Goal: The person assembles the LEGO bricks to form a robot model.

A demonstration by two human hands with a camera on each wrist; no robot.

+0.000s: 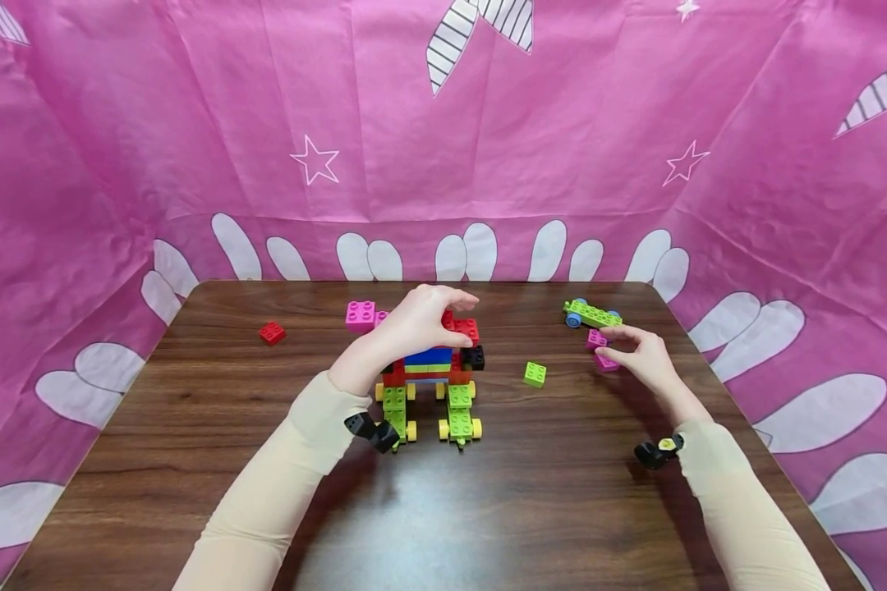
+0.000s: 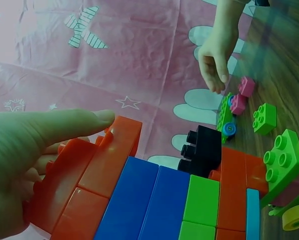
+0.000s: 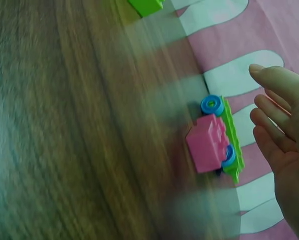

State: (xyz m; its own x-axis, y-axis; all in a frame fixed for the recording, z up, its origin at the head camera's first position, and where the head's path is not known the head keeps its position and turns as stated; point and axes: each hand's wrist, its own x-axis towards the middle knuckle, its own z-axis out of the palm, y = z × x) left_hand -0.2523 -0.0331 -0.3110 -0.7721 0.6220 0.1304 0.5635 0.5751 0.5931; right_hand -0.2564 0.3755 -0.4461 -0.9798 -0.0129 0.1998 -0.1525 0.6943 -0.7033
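A built figure of stacked toy bricks stands mid-table on green wheeled bases with yellow wheels. My left hand grips its red top bricks, the thumb lying along them and the other fingers partly hidden behind. Below these come blue and green layers, and a black brick juts out at the side. Over on the right, my right hand hovers by two pink bricks, fingers loosely bent. The right wrist view shows a gap between that hand and the pink brick.
Behind the pink bricks sits a green wheeled base with blue wheels. A loose green brick lies between the figure and the right hand. At the left is a red brick. Pink cloth hangs around the wooden table.
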